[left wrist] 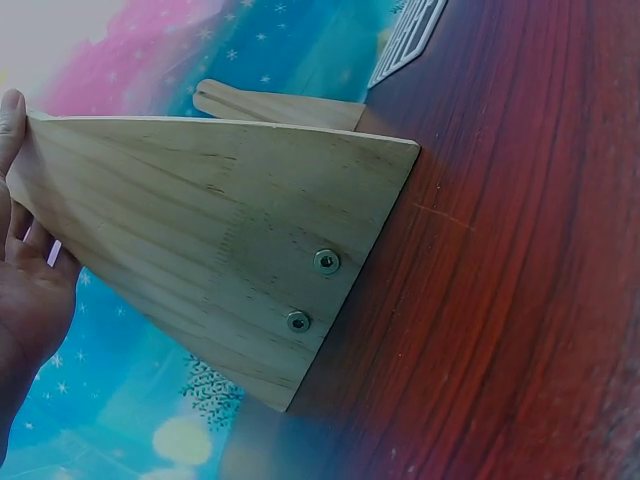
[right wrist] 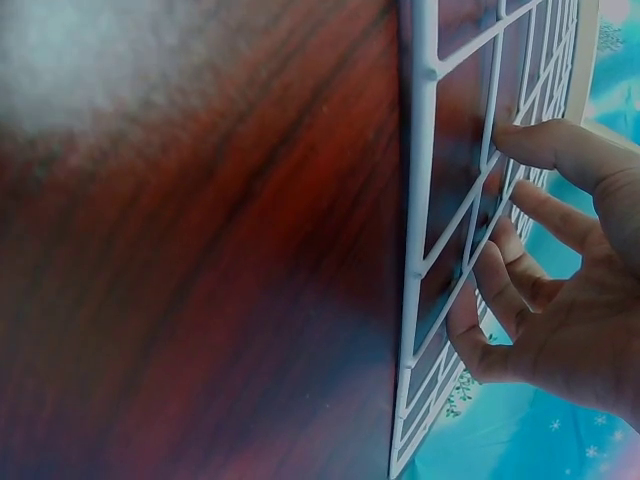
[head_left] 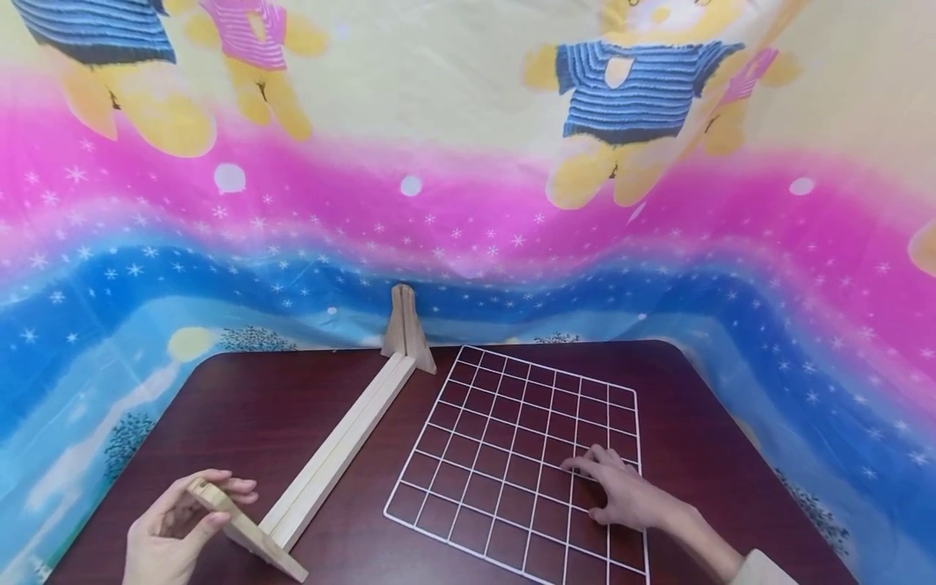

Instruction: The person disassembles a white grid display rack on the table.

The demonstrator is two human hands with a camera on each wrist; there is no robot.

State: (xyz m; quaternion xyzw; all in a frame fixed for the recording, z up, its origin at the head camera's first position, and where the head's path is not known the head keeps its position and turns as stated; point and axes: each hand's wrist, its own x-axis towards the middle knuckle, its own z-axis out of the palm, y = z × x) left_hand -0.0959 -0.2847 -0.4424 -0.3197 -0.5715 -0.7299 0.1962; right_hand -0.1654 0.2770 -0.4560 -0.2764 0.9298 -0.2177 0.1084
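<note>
A wooden stand lies along the left of the table: a long pale beam (head_left: 342,448) joins two tapered end panels. My left hand (head_left: 166,528) grips the narrow top of the near panel (head_left: 252,532), thumb on one side and fingers on the other. In the left wrist view, two bolt heads (left wrist: 326,262) show near that panel's wide bottom edge. The far panel (head_left: 405,331) stands upright at the back. My right hand (head_left: 630,494) rests over the right part of a white wire grid (head_left: 517,426) lying flat; its spread, slightly bent fingers touch the wires.
The dark red wooden table (head_left: 256,422) ends at the back against a hanging patterned cloth (head_left: 468,203), which also runs down both sides. The far panel stands close to the cloth. Bare tabletop shows between the beam and the grid.
</note>
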